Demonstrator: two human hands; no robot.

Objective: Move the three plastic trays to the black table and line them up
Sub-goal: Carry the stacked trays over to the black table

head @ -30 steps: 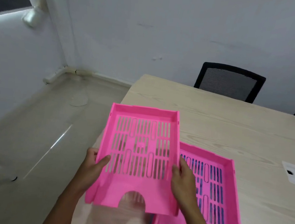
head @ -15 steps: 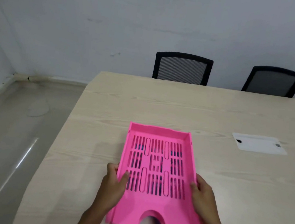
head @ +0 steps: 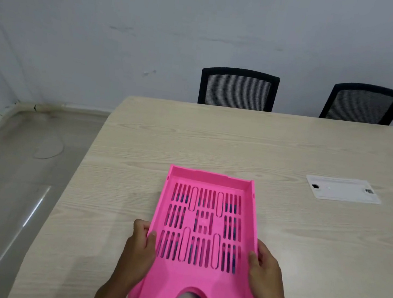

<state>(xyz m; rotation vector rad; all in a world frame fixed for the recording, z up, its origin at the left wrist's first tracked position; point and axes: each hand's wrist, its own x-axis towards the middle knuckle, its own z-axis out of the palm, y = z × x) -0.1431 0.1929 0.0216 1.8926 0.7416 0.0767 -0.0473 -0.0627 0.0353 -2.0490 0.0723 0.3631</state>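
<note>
Pink plastic tray (head: 202, 231): glossy, rectangular, low walls, floor pierced with rows of narrow slots and four long oval cut-outs; half-round notch in the near edge; it sits on top of a stack of like trays, whose pink edges show just below its near corners; how many lie beneath cannot be told; dark blue glimpsed through the slots and at the notch, too small to identify.

Left hand (head: 140, 253): closed around the tray's left wall, thumb over the rim, fingers wrapped under; right hand (head: 265, 272): same grip on the right wall, thumb on the rim; the tray lies between both hands, its far end well beyond them.

Table (head: 216, 139): pale wood-grain laminate, matte, rounded left edge just outside the left hand; broad bare surface ahead of the hands and off to the right; a white rectangular cable hatch (head: 342, 189) set flush, well beyond the right hand.

Two black mesh-back chairs (head: 238, 88) at the far edge, seats hidden behind the table; shiny grey floor (head: 12, 188) to the left; forearms and the stack's near edge cut off by the frame.
</note>
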